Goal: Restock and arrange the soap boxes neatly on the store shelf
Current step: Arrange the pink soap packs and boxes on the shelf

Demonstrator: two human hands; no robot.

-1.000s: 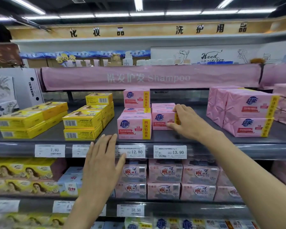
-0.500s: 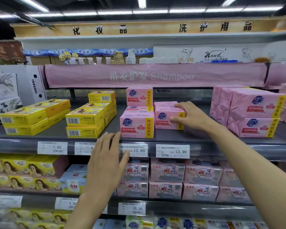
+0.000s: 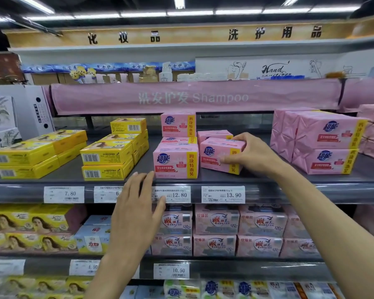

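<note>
My right hand (image 3: 252, 155) grips a pink soap box (image 3: 218, 155), thumb on its front face and fingers over its top right corner; the box is tilted, its front edge near the grey shelf (image 3: 289, 181). Another pink box (image 3: 214, 133) lies just behind it. To its left stands a pink soap box (image 3: 175, 161) at the shelf's front, with two more pink boxes (image 3: 178, 124) stacked behind. My left hand (image 3: 136, 210) hovers open in front of the shelf edge, fingers straight, just below that front box, touching nothing that I can tell.
Yellow soap boxes (image 3: 106, 157) are stacked on the left of the shelf. Large pink multipacks (image 3: 324, 141) stand at the right. Price tags (image 3: 222, 194) line the shelf rail. Lower shelves hold rows of pink boxes (image 3: 216, 230). A pink Shampoo banner (image 3: 192, 97) hangs above.
My right hand has pulled the pink box forward and tilted it, closing its grip round it. My left hand has risen toward the shelf edge.
</note>
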